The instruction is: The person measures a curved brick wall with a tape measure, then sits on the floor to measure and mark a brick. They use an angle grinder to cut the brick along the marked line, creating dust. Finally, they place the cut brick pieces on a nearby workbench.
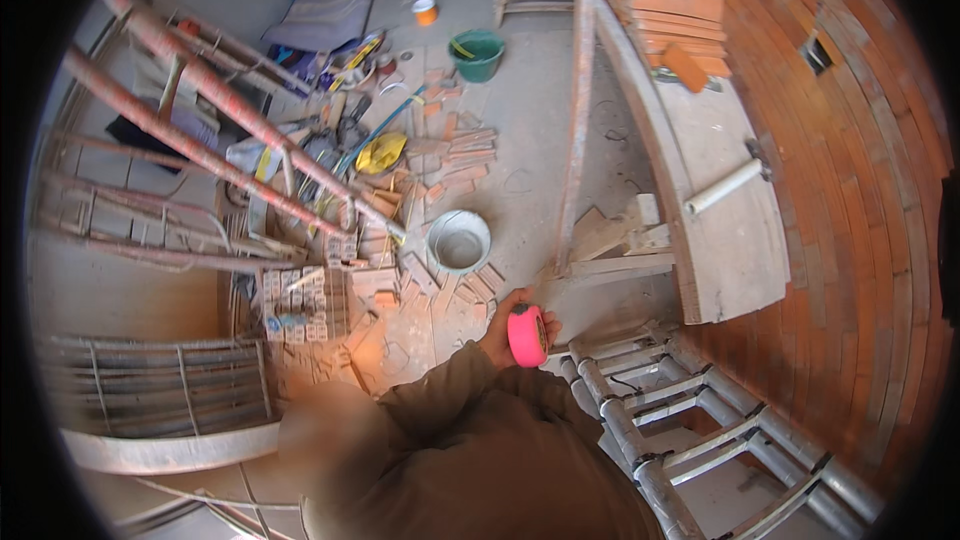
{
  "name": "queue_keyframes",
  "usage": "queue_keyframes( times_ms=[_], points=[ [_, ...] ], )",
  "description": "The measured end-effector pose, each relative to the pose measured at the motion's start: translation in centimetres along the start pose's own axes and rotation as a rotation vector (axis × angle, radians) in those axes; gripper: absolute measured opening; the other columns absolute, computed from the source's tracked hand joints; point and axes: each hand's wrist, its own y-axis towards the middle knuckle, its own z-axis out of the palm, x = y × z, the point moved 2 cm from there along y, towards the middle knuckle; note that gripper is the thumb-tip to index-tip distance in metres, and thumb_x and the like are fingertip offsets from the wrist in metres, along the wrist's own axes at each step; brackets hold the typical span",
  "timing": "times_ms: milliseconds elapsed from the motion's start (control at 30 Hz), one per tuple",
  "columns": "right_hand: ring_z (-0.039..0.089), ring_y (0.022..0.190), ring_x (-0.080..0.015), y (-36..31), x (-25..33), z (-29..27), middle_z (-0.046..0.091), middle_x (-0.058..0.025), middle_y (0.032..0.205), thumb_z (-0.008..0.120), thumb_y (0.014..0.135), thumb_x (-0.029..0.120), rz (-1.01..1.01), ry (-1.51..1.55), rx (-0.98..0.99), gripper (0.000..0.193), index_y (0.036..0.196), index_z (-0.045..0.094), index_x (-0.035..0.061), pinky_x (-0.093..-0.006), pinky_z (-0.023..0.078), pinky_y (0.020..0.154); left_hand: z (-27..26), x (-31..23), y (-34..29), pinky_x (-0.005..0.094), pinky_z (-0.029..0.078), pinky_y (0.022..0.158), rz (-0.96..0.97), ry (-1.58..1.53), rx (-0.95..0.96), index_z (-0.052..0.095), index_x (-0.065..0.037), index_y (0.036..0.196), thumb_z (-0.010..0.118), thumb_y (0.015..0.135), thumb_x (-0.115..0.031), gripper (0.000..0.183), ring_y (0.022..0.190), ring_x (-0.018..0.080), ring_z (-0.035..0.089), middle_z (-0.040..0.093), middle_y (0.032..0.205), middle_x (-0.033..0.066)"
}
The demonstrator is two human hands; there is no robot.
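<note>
In front of my chest, my left hand (497, 332) is closed around a bright pink rounded thing (526, 337). It has a small black part on top and a dark side face; it may be a tape measure, but I cannot make out its kind for certain. Fingertips show at its right side. My brown sleeve (440, 380) reaches up to it from below. No separate right hand can be made out. Beyond the held thing, a pale round bucket (459, 242) stands on the floor among broken brick pieces (478, 285).
Metal ladder-like frames (690, 405) stand close at my right. A curved board (735, 230) bears stacked orange tiles (675, 15) and a white tube (725, 186). Red-spotted poles (215, 105) slant across the left. A green bucket (477, 56) stands farther off.
</note>
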Motion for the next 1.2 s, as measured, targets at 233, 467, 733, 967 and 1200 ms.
queue_keyframes(
  times_ms=[233, 467, 733, 967, 1200],
  points=[
    [0.060, 0.109, -0.0355, 6.1, 13.5, 0.1, 0.062, -0.0184, 0.118, 0.071, 0.086, 0.026, -0.510, 0.301, 0.003, 0.041, 0.117, 0.064, -0.0006, -0.0416, 0.047, 0.096, -9.9, -3.1, -0.9, 0.0459, 0.054, 0.077, 0.086, -0.115, 0.229, 0.064, -0.009, 0.097, 0.063, 0.088, -0.051, 0.044, 0.091, 0.0317, 0.066, 0.068, 0.100, 0.0129],
    [0.059, 0.109, -0.0361, 0.0, 35.1, 12.2, 0.062, -0.0184, 0.118, 0.072, 0.085, 0.023, -1.083, 0.877, 0.625, 0.039, 0.115, 0.065, -0.0004, -0.0424, 0.047, 0.096, -12.9, -10.5, -11.8, 0.0564, 0.052, 0.089, 0.499, -0.192, 0.143, 0.054, -0.009, 0.127, 0.059, 0.091, -0.056, 0.060, 0.105, 0.0329, 0.063, 0.064, 0.110, 0.0156],
    [0.053, 0.126, -0.0359, -22.0, 30.7, 47.4, 0.056, -0.0252, 0.134, 0.056, 0.095, 0.048, -0.779, 0.517, 1.542, 0.062, 0.134, 0.057, 0.0000, -0.0408, 0.041, 0.105, -19.3, -12.4, -20.0, 0.0462, 0.056, 0.077, 0.870, -0.081, -0.242, 0.053, -0.012, 0.129, 0.066, 0.090, -0.038, 0.049, 0.096, 0.0255, 0.065, 0.065, 0.105, 0.0094],
    [0.059, 0.116, -0.0269, -15.9, 41.1, 43.2, 0.063, -0.0207, 0.126, 0.054, 0.096, 0.054, -0.874, 0.541, 2.036, 0.064, 0.125, 0.063, -0.0028, -0.0352, 0.043, 0.101, -19.0, -11.2, -23.3, 0.0400, 0.057, 0.067, 1.034, -0.113, -0.428, 0.054, -0.007, 0.124, 0.062, 0.093, -0.027, 0.038, 0.089, 0.0231, 0.064, 0.064, 0.096, 0.0092],
    [0.068, 0.084, -0.0229, -14.2, 52.6, 39.9, 0.073, -0.0157, 0.092, 0.066, 0.089, 0.042, -1.797, 0.393, 2.162, 0.047, 0.111, 0.071, 0.0005, -0.0356, 0.051, 0.078, -12.4, -10.4, -22.5, 0.0356, 0.056, 0.061, 1.124, -0.194, -0.575, 0.058, -0.003, 0.117, 0.062, 0.091, -0.023, 0.033, 0.077, 0.0218, 0.064, 0.064, 0.087, 0.0093]
  ],
)
